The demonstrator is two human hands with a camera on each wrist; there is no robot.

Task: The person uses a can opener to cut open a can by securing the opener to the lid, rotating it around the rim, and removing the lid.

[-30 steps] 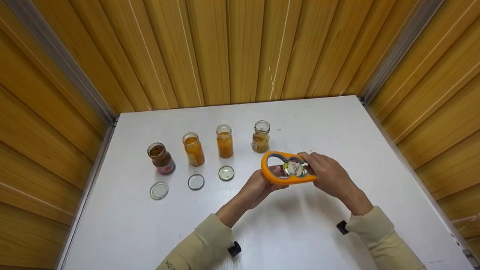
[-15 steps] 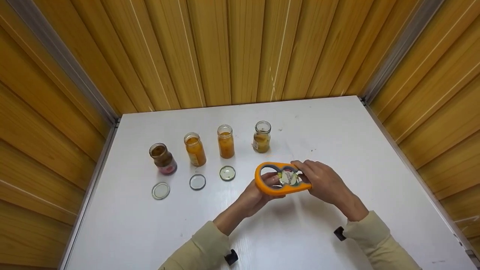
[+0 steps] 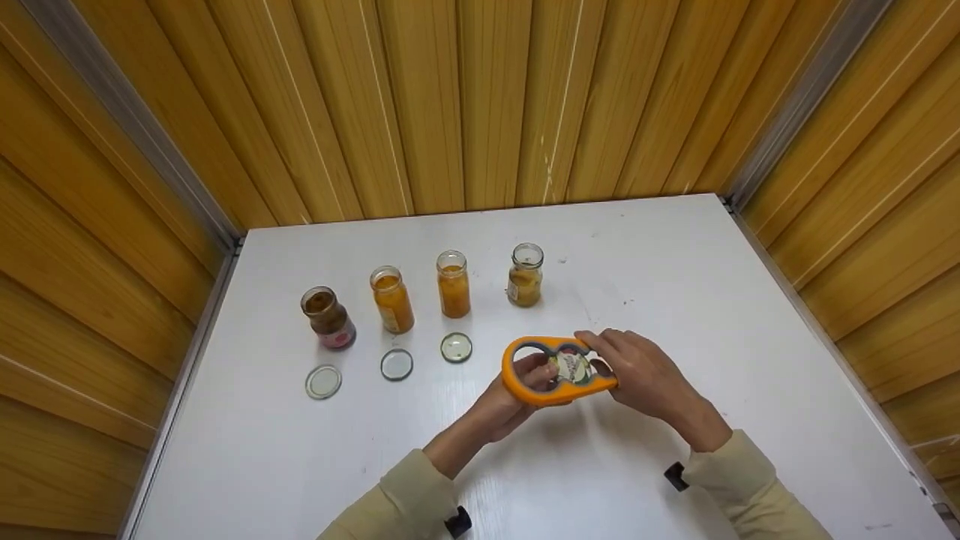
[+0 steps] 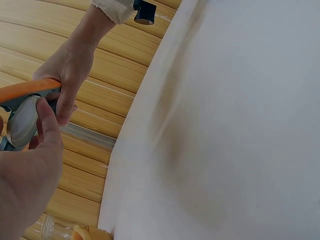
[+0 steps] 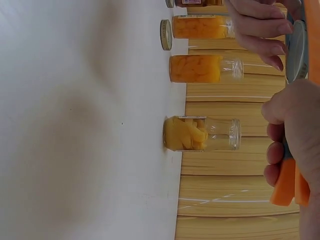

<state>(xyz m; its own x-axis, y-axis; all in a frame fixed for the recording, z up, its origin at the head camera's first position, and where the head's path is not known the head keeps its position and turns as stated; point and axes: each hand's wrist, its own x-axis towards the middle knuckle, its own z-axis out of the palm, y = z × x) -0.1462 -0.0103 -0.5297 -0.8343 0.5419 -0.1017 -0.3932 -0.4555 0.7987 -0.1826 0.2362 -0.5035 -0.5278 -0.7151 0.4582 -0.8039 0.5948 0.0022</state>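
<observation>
My right hand [image 3: 637,373] grips the handle end of an orange jar opener [image 3: 570,393] with a grey scalloped inner edge. Held within its smaller opening is a round printed jar lid [image 3: 574,368]. My left hand [image 3: 491,409] is at the opener's rounded end, its thumb reaching through the large opening to the lid. In the left wrist view, the left fingers pinch the lid [image 4: 24,122], whose pale underside shows. From the right wrist, the opener's two orange handles [image 5: 284,185] stick out below the right hand's curled fingers. Both hands are above the table.
Behind the hands, open jars stand in a row: a dark-filled jar [image 3: 330,319], two orange-filled jars [image 3: 394,304] and a yellow-filled jar [image 3: 525,285]. Loose lids [image 3: 323,382] lie before the left three. Wood-patterned panels [image 3: 480,105] border the white table [image 3: 247,465].
Both hands have moved the opener and lid down and a little left, towards the person. The left thumb reaches further over the lid. The jars and loose lids stay put.
</observation>
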